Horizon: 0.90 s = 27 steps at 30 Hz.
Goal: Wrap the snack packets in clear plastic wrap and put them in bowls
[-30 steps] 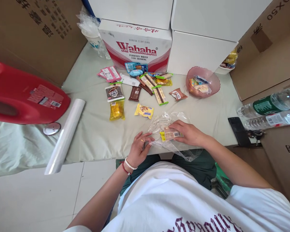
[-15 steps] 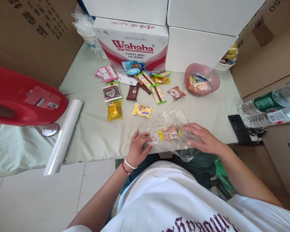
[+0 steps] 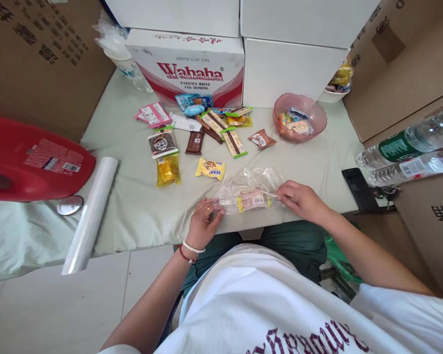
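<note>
A clear plastic bag (image 3: pixel 249 184) lies near the front edge of the pale green mat (image 3: pixel 140 196). Inside it is a pinkish snack packet with yellow ends (image 3: pixel 251 200). My left hand (image 3: pixel 203 221) pinches the bag's left end, fingers closed on the film. My right hand (image 3: pixel 299 199) grips the bag's right end. The bag is stretched flat between both hands.
Several wrapped snacks (image 3: pixel 206 132) lie scattered mid-mat. A pink bowl (image 3: pixel 315 115) with sweets sits at the back right. A roll of clear film (image 3: pixel 90 214) lies left, by a red jug (image 3: pixel 33 160). A Wahaha box (image 3: pixel 186 66), white boxes, a phone (image 3: pixel 356 189) and water bottles (image 3: pixel 406 152) ring the area.
My right hand left the packet and moved to the bag's right end. Both hands now pull the bag flat with the packet inside; the view shifted slightly.
</note>
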Tool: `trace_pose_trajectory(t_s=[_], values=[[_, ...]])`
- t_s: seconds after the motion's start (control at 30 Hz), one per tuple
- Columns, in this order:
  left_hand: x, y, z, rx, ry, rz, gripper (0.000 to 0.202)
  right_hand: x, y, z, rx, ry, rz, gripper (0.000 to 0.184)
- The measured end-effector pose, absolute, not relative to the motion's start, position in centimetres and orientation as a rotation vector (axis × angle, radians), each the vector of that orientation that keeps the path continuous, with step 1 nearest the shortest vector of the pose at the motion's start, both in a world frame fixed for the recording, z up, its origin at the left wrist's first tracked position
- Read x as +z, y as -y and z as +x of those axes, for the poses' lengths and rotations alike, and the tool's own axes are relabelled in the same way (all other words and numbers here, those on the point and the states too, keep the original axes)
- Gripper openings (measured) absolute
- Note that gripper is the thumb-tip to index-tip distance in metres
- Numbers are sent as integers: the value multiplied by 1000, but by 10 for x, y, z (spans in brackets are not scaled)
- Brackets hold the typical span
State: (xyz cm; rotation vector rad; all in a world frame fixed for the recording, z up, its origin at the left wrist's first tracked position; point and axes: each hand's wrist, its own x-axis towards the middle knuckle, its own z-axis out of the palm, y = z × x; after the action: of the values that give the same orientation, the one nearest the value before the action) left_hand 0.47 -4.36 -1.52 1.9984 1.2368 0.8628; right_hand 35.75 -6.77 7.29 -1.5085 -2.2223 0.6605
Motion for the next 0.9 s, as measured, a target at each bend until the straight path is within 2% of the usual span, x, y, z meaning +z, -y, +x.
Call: trace_pose_trajectory(t_s=[0.13,0.23,0.33,0.4,0.47,0.53,0.67,0.9], values=[[-18,43,5,947,-1286,1992,17,51,31,358,1005,2144,-1741,20],[-19,44,4,975,-1327,1996,16,33,26,356,1063,2112,-1932,18],[-19,44,1,960,-1300,1995,16,35,32,355,908,2162,-2077,19],[-19,42,-2,955,-1280,1989,16,47,36,353,597,2208,-2101,24],[-19,41,-3,950,-1273,1982,17,61,41,344,250,2203,-1984,28],[-18,40,-3,947,-1273,1975,17,72,44,327,113,2207,-1735,31],[-17,40,-4,962,-1276,1934,17,59,47,288,307,2439,-1271,40],[-18,47,-11,1002,-1366,1771,16,6,55,281,267,2595,-1240,58]])
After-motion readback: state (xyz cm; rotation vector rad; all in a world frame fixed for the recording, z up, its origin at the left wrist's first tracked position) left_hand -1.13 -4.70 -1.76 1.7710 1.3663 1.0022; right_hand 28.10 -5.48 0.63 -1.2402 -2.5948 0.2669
